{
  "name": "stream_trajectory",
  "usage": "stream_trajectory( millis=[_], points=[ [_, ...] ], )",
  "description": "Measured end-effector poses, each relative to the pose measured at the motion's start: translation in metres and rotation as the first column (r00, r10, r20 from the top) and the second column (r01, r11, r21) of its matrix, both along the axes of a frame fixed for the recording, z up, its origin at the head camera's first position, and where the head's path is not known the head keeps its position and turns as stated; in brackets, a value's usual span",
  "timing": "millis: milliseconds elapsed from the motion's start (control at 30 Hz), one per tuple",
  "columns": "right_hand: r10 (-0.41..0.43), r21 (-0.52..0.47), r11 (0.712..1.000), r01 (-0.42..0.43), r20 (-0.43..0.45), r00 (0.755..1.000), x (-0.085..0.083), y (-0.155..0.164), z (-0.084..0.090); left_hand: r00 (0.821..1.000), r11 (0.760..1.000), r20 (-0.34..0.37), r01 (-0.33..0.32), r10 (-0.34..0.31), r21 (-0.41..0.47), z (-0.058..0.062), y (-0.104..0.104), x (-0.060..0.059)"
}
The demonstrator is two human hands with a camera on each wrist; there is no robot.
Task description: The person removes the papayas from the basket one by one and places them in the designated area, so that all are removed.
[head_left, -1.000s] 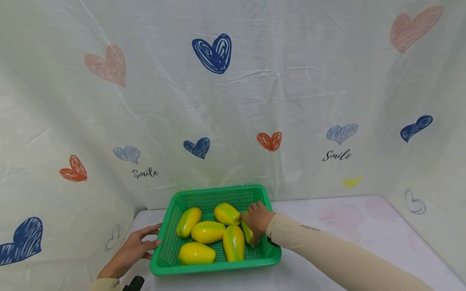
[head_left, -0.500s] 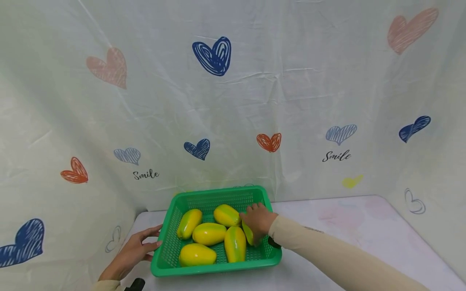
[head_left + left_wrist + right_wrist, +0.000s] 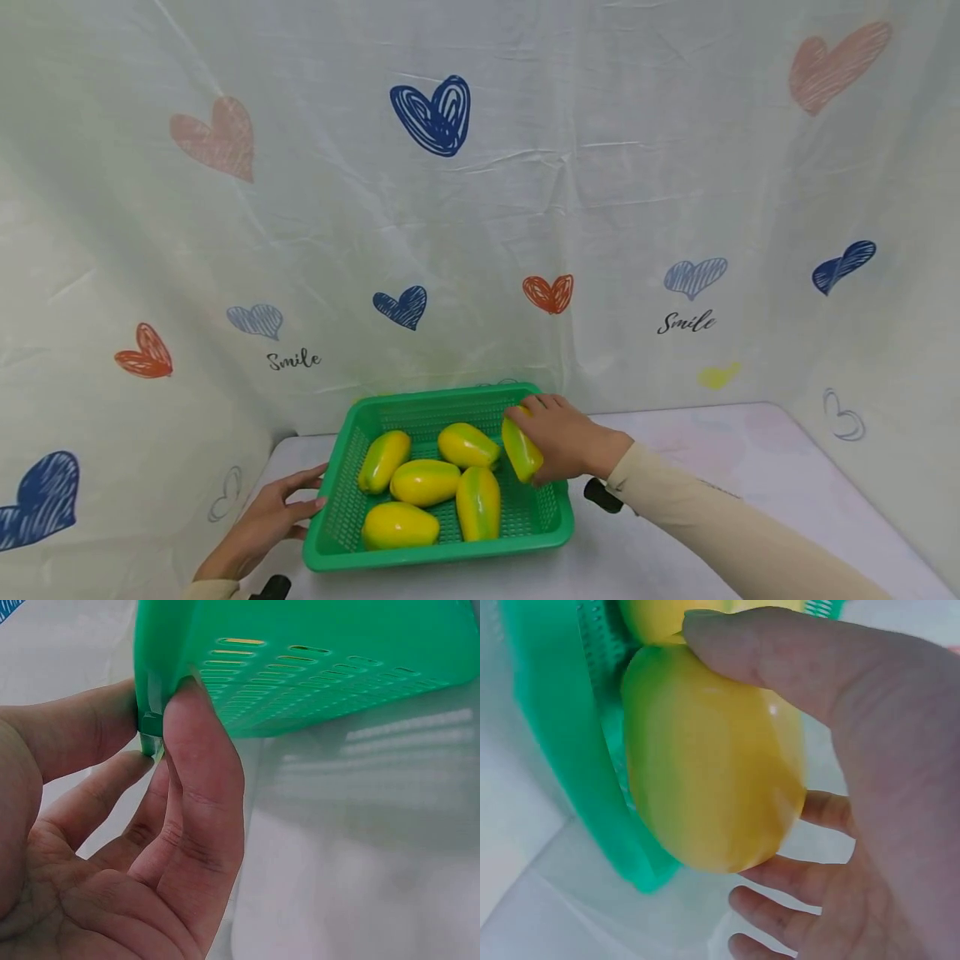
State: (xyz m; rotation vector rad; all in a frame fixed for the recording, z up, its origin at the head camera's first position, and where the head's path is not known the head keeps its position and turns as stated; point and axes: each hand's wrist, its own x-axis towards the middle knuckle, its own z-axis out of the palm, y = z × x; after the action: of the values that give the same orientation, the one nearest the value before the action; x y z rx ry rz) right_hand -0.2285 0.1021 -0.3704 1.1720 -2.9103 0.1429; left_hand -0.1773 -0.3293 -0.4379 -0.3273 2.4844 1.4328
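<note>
A green plastic basket (image 3: 438, 560) with perforated walls holds several glossy yellow papayas streaked with green, among them one papaya (image 3: 425, 482) near the middle. My right hand (image 3: 566, 437) grips another papaya (image 3: 522, 448) at the basket's right side, raised to about rim height. In the right wrist view, the thumb lies over that papaya (image 3: 712, 757) and fingers reach round its far side. At the left end, my left hand (image 3: 262, 517) pinches the basket's rim; the left wrist view shows thumb and fingers (image 3: 199, 772) on either side of the rim (image 3: 161, 667).
The basket stands on a white-covered table (image 3: 675, 500) with faint pink patches. Behind it and at both sides hang white curtains (image 3: 480, 217) printed with hearts and the word "Smile".
My right hand has lifted the papaya from the basket's floor and moved up and right with it. The left hand keeps its place at the rim; the other papayas lie as before.
</note>
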Motion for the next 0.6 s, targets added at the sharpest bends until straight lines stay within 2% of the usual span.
stream_trajectory(
  millis=[167, 300, 467, 600],
  points=[
    [0.017, -0.105, 0.994, -0.023, -0.058, 0.998, 0.004, 0.021, 0.009, 1.0, 1.0, -0.002, 0.0, 0.0, 0.008, 0.0, 0.0, 0.0],
    [-0.012, -0.168, 0.986, -0.004, -0.092, 0.996, 0.006, 0.038, 0.014, 1.0, 1.0, -0.003, 0.002, -0.002, 0.015, 0.0, -0.001, 0.0],
    [-0.066, -0.226, 0.973, 0.037, -0.12, 0.991, 0.005, 0.06, 0.012, 1.0, 1.0, -0.001, 0.003, -0.003, 0.02, 0.0, -0.001, -0.001],
    [-0.097, -0.259, 0.964, 0.066, -0.107, 0.989, 0.005, 0.076, 0.004, 1.0, 1.0, 0.01, -0.001, 0.001, 0.016, 0.0, -0.001, -0.001]
  ],
)
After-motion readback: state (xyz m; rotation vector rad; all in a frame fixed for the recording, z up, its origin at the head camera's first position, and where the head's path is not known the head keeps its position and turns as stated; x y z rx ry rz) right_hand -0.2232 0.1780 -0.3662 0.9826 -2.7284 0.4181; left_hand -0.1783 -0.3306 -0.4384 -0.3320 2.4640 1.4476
